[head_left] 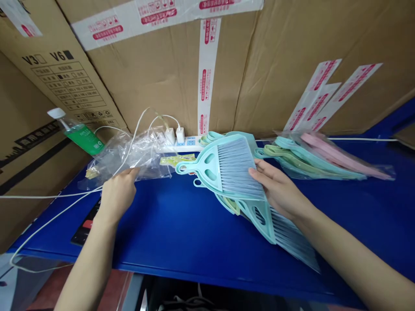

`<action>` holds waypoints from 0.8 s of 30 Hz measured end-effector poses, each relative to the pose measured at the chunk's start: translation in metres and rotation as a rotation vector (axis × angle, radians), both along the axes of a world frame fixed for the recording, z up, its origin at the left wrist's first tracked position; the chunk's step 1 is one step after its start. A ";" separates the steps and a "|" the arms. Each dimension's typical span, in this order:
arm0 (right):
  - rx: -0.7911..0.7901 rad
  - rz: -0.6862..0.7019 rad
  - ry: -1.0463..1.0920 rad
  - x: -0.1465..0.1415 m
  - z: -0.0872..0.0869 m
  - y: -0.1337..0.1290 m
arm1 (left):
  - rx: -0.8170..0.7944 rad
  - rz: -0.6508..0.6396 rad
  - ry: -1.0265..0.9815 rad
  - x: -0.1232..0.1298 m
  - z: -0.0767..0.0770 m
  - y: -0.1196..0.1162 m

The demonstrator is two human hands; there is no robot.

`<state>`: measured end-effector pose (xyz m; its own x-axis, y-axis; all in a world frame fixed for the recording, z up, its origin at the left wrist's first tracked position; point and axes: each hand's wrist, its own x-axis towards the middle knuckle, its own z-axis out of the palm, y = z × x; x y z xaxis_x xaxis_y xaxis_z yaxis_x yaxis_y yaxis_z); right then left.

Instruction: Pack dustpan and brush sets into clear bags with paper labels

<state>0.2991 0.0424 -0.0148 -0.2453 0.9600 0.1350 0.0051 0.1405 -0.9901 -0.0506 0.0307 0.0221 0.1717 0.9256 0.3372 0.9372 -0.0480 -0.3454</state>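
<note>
My right hand [275, 183] grips the right edge of a mint-green dustpan with a grey-bristled brush [240, 166] lying in it, its looped handle pointing left. Beneath it, another mint brush and dustpan [262, 218] lie slanted on the blue table [168, 229], partly covered. My left hand [119, 190] is at the front edge of crumpled clear plastic bags [119, 151], fingers curled together; whether it pinches any plastic is too small to tell. To the right, bagged pieces in mint, green and pink [324, 155] lie near the cardboard.
A white power strip [191, 142] with two plugs stands at the back, its white cables crossing the left side. A green bottle [82, 136] leans by large cardboard boxes [168, 69]. A dark flat item [87, 224] lies under my left forearm.
</note>
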 end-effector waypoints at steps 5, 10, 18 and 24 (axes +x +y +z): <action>-0.011 -0.008 -0.007 -0.004 0.003 -0.004 | 0.020 0.125 0.023 -0.009 -0.003 -0.002; -0.025 -0.009 -0.006 -0.005 0.004 -0.005 | 0.051 0.047 0.007 -0.008 -0.007 0.001; -0.086 0.156 -0.026 -0.009 0.008 -0.010 | 0.045 -0.675 -0.171 0.047 -0.015 -0.015; 0.244 -0.020 -0.342 -0.008 0.012 -0.016 | 0.075 -0.762 -0.203 0.052 -0.021 -0.018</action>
<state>0.2912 0.0262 -0.0029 -0.2970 0.9149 0.2734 0.3332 0.3676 -0.8683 0.0017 0.0127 0.0010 0.6776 0.5515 0.4865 0.7007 -0.6851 -0.1992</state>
